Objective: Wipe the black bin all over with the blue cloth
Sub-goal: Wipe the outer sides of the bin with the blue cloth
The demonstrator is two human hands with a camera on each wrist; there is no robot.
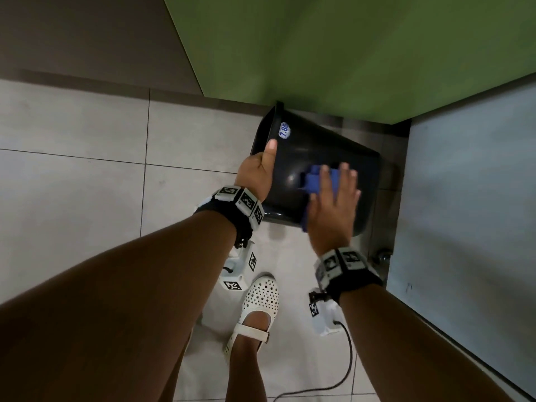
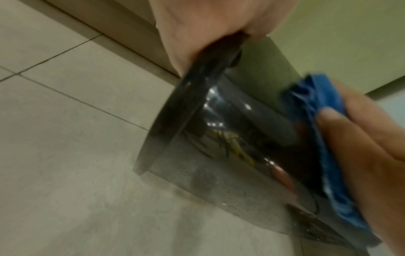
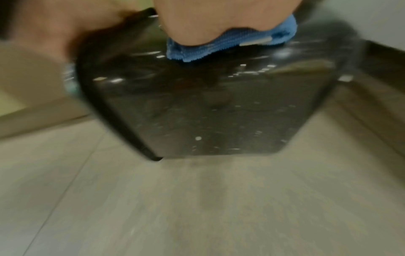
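The black bin (image 1: 304, 158) lies tilted on its side just above the floor, its opening toward the left and a price sticker (image 1: 284, 130) near the rim. My left hand (image 1: 258, 172) grips the rim with the thumb laid on the outer wall; the left wrist view shows the same left hand (image 2: 208, 26) clamped on the bin's (image 2: 219, 138) edge. My right hand (image 1: 333, 204) lies flat with spread fingers on the blue cloth (image 1: 313, 178), pressing it onto the bin's upper side wall. The right wrist view is blurred; there the cloth (image 3: 219, 46) sits under my palm on the bin (image 3: 208, 112).
A green partition (image 1: 348, 53) stands right behind the bin, and a grey panel (image 1: 464, 198) closes the right side. Pale floor tiles (image 1: 87, 169) spread to the left. My foot in a white shoe (image 1: 255, 311) and a black cable (image 1: 345, 369) are below the bin.
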